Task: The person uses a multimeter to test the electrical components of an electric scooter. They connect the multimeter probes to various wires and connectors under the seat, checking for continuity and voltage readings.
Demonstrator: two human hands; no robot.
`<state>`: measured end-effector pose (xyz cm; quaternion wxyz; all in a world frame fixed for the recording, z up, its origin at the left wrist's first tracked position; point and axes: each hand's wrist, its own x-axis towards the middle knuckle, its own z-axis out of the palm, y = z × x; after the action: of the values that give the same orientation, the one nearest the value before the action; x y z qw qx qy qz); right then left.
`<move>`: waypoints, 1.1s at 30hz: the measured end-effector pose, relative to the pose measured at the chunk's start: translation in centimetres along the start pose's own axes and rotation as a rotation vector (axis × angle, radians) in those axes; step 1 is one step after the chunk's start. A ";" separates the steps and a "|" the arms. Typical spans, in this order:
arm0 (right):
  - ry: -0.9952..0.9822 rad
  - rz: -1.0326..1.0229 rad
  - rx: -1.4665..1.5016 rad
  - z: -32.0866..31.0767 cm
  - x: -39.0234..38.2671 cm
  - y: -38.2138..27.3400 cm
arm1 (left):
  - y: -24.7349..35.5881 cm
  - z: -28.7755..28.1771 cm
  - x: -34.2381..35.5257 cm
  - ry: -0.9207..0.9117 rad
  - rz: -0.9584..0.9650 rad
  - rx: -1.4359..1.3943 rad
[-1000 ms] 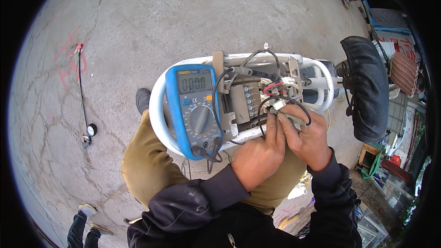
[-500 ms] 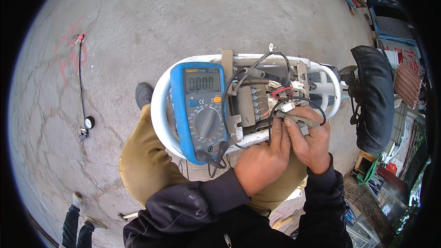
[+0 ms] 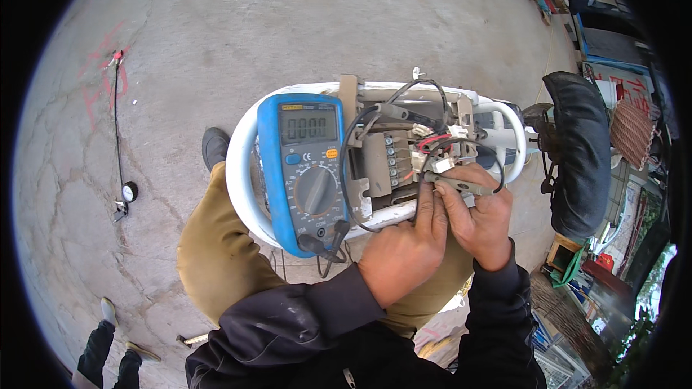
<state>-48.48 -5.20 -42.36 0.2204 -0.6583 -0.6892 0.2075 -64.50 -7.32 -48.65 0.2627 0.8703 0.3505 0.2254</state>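
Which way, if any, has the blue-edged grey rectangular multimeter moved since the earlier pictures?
No, no clear move either way: the multimeter still lies across the left end of the curved white tubular frame.

My multimeter looks smooth plastic, the frame glossy painted metal, the seat creased and leathery, the floor rough concrete.

Shows as a slim grey test probe, slightly wider at its left end. Lies across the fingers of the right hand, nearly level, dipping a little to the right. Meets or nearly meets the fingertips of the left hand at that wider end, with the tip hidden. Runs on rightward into a thin black lead, looped upward, over leftward, then down.
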 end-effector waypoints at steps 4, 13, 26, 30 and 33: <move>-0.044 -0.022 0.028 -0.3 0.2 0.2 | 0.0 0.0 0.0 -0.017 0.009 -0.002; 0.010 -0.002 0.012 0.3 -0.1 0.4 | -0.1 0.0 0.2 -0.004 -0.004 -0.026; 0.039 -0.220 -0.205 0.3 -0.8 1.4 | -0.1 0.4 -0.4 -0.088 -0.016 -0.065; 0.054 0.038 -0.053 0.5 -0.9 0.7 | -0.1 0.2 0.0 -0.081 -0.035 -0.111; 0.064 0.071 -0.057 0.9 -1.0 0.8 | -0.1 0.2 0.0 -0.072 -0.032 -0.115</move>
<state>-48.29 -6.20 -43.59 0.2159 -0.6946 -0.6637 0.1745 -64.46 -7.33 -48.84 0.3281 0.8555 0.3413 0.2096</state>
